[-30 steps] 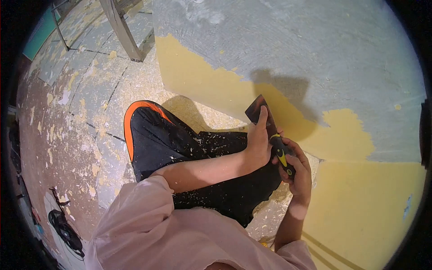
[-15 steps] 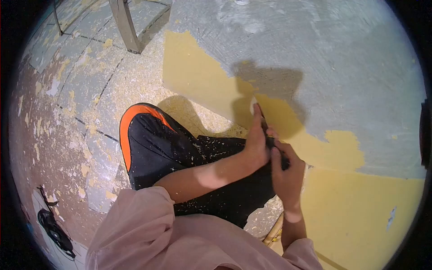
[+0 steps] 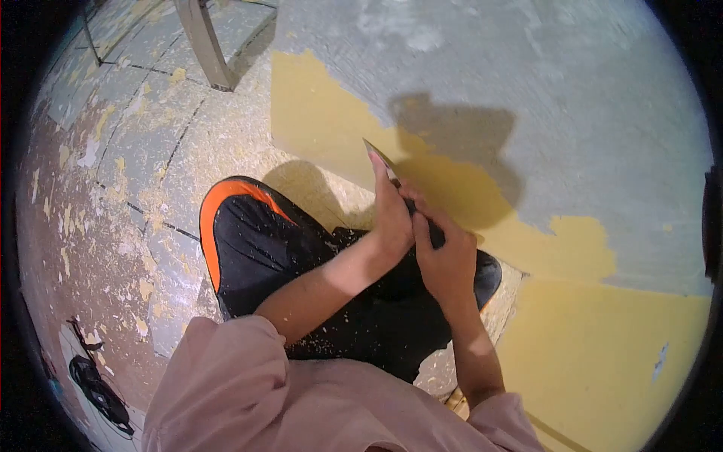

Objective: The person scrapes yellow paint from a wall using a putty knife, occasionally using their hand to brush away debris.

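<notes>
The person's right hand [image 3: 446, 260] grasps the dark handle of a flat-bladed hand scraper [image 3: 436, 236], fingers wrapped around it with the thumb along the top, while the left hand [image 3: 392, 215] is pressed against the scraper farther up, its fingers reaching along the metal blade toward the tip. The blade, seen almost edge-on, points up and toward the left edge of a wall [image 3: 482, 60] of rough bare grey with a ragged band of yellow paint along its lower edge; whether it touches the wall cannot be told. A broad shadow falls on the wall beside the scraper. At the lower edge's right end, the wall meets a smooth yellow panel [image 3: 595, 354] at a corner. Below the hands are folded legs in black trousers with an orange stripe [image 3: 260, 245], dusted with pale flakes. More yellow and white flakes cover the floor [image 3: 177, 162], thickest near the wall's lower left corner, close to a grey-brown wooden leg [image 3: 205, 49].
</notes>
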